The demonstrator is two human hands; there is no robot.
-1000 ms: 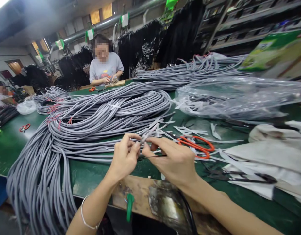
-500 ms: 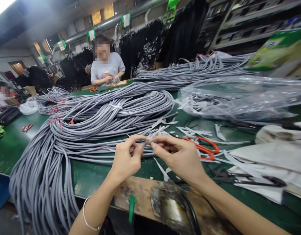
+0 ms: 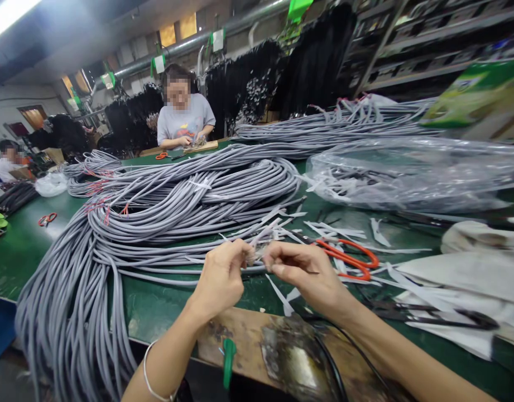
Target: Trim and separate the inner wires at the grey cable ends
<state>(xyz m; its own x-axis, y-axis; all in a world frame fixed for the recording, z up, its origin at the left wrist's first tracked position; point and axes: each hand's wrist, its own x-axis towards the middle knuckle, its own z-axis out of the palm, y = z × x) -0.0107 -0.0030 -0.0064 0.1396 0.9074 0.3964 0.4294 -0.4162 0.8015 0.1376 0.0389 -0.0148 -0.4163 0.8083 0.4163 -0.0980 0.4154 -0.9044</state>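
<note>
My left hand (image 3: 223, 274) is closed in a pinch, its fingertips blurred, over the near strands of a large bundle of grey cables (image 3: 164, 220). Facing it a small gap away, my right hand (image 3: 309, 272) has thumb and fingers pressed together. Whatever lies between the fingertips of either hand is too small and smeared to name. Just beyond the fingers lie strips of white tape (image 3: 271, 226). Scissors with orange handles (image 3: 352, 258) rest beside my right hand's knuckles.
A brown board (image 3: 227, 329) with a worn metal block (image 3: 296, 357) and a green clip (image 3: 228, 363) sits at the near edge. Pliers (image 3: 445, 315) and white cloth (image 3: 457, 271) lie right. A plastic bag (image 3: 407, 173) is behind; a co-worker (image 3: 185, 117) sits across.
My fingertips were together at one small thing; now the hands are slightly apart, and my left hand has rolled so its back faces up more. The view has shifted slightly.
</note>
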